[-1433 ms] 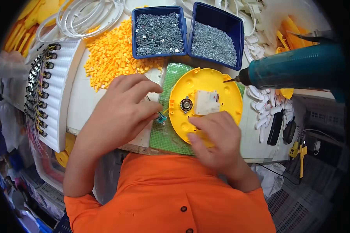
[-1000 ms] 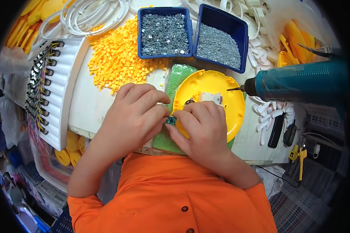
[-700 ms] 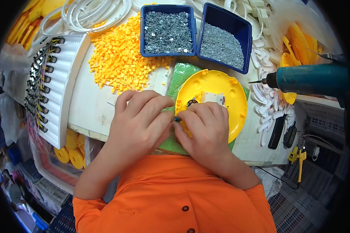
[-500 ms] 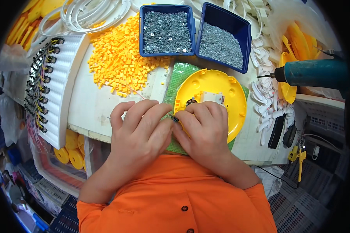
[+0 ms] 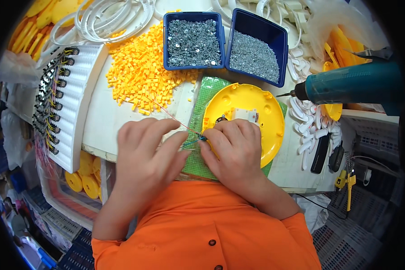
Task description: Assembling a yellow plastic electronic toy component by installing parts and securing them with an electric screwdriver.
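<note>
Between my right hand's (image 5: 238,150) thumb and fingertips is a small dark component (image 5: 201,137), partly hidden, with thin wires. A red wire (image 5: 177,121) runs from it toward the upper left, and blue-green wires (image 5: 190,143) trail left. My left hand (image 5: 146,150) is just left of it, fingers spread and slightly blurred, apparently empty. Under and behind my right hand lies a round yellow plastic shell (image 5: 273,132), hollow side up. Inside it sit a white boxy part (image 5: 245,114) and a black round part (image 5: 221,119), partly covered by my hand. A green mat (image 5: 213,85) lies beneath the shell.
Blue bins hold metal discs (image 5: 193,42) and screws (image 5: 254,56) at the back. Yellow small parts (image 5: 139,67) are heaped left of them. A white foam tray (image 5: 83,99) carries wired components. An electric screwdriver (image 5: 353,84) juts in from the right above white curved pieces (image 5: 301,119).
My left hand has drawn back leftward from the component and its fingers have spread, exposing the wires. My right hand keeps its pinch. The screwdriver appears farther left.
</note>
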A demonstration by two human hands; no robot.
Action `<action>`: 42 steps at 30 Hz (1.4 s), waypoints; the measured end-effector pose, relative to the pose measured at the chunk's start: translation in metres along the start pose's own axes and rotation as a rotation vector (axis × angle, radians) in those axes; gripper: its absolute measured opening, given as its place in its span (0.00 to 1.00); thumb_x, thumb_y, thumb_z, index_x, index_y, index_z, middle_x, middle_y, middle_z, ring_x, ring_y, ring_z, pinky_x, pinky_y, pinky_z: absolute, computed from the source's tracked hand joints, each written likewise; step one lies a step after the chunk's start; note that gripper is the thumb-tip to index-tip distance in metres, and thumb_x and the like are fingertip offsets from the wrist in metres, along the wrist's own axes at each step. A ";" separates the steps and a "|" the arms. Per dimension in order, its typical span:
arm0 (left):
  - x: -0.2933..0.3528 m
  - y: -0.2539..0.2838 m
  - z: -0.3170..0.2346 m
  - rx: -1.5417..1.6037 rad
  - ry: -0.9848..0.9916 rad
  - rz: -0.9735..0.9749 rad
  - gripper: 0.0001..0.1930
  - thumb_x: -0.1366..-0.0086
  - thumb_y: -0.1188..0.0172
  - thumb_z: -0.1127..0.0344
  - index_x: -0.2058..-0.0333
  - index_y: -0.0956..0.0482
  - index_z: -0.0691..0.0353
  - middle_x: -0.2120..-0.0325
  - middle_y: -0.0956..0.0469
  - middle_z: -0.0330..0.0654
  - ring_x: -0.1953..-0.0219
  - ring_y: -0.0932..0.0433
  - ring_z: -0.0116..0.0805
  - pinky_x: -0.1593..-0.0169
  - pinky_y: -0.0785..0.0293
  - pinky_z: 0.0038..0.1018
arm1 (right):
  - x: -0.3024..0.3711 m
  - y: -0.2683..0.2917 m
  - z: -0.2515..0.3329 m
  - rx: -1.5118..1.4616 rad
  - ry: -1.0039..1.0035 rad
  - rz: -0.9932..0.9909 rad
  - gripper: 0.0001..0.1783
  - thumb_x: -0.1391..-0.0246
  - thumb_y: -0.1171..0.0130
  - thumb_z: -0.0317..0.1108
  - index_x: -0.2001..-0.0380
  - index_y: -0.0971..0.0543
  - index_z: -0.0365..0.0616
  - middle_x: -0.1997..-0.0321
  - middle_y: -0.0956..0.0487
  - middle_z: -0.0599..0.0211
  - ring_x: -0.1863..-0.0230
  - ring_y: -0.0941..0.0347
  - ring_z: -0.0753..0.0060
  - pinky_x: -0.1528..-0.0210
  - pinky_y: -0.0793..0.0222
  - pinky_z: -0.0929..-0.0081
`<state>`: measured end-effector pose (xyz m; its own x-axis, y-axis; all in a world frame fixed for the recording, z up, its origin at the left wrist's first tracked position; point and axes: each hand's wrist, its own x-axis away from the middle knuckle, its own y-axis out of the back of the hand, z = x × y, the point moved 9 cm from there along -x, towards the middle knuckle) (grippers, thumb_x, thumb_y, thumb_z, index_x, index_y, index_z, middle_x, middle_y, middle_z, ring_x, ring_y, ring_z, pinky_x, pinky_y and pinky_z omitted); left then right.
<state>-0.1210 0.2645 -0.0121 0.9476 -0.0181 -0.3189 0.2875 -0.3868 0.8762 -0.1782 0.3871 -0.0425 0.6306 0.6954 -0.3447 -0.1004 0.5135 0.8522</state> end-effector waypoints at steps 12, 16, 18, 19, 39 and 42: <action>-0.009 -0.004 -0.022 0.003 -0.114 0.014 0.11 0.50 0.30 0.72 0.66 0.19 0.55 0.58 0.21 0.37 0.54 0.25 0.43 0.48 0.33 0.40 | 0.003 -0.003 -0.003 0.029 0.000 -0.003 0.15 0.58 0.28 0.33 0.64 0.19 0.48 0.63 0.23 0.70 0.57 0.29 0.61 0.54 0.36 0.60; -0.016 -0.010 -0.013 0.412 -0.050 -0.026 0.10 0.47 0.32 0.76 0.67 0.20 0.57 0.60 0.19 0.41 0.54 0.23 0.44 0.46 0.30 0.41 | 0.003 0.011 -0.003 0.024 -0.040 0.039 0.18 0.58 0.27 0.35 0.60 0.18 0.49 0.63 0.24 0.70 0.56 0.29 0.61 0.53 0.35 0.60; -0.018 -0.029 0.011 0.743 0.130 -0.022 0.08 0.42 0.33 0.75 0.64 0.20 0.62 0.60 0.17 0.42 0.52 0.20 0.40 0.45 0.27 0.37 | 0.012 0.032 -0.011 0.010 -0.028 0.007 0.20 0.58 0.27 0.35 0.58 0.17 0.48 0.63 0.22 0.68 0.59 0.27 0.60 0.54 0.34 0.61; -0.021 -0.036 0.017 0.862 0.246 -0.011 0.06 0.39 0.35 0.75 0.64 0.21 0.63 0.60 0.17 0.42 0.51 0.20 0.39 0.44 0.27 0.36 | 0.020 0.050 -0.016 -0.042 -0.016 -0.060 0.20 0.57 0.28 0.34 0.57 0.16 0.47 0.64 0.22 0.68 0.62 0.26 0.60 0.56 0.33 0.62; -0.004 -0.070 -0.056 0.303 -0.523 0.199 0.08 0.47 0.38 0.69 0.67 0.18 0.51 0.66 0.20 0.32 0.60 0.19 0.31 0.45 0.30 0.39 | 0.429 0.309 -0.298 -0.309 -1.187 -1.305 0.14 0.37 0.35 0.42 0.55 0.19 0.45 0.73 0.26 0.79 0.76 0.33 0.88 0.80 0.43 0.85; 0.006 -0.070 -0.054 0.252 -0.612 0.133 0.08 0.46 0.38 0.69 0.66 0.17 0.51 0.66 0.19 0.32 0.62 0.19 0.29 0.46 0.29 0.37 | 0.434 0.322 -0.290 -0.032 -1.191 -1.166 0.13 0.37 0.35 0.40 0.58 0.18 0.42 0.71 0.23 0.76 0.74 0.32 0.87 0.74 0.40 0.85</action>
<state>-0.1280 0.3413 -0.0561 0.7020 -0.5707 -0.4261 0.0620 -0.5471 0.8348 -0.1603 1.0003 -0.0316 0.5667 -0.7813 -0.2617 0.8087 0.4666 0.3582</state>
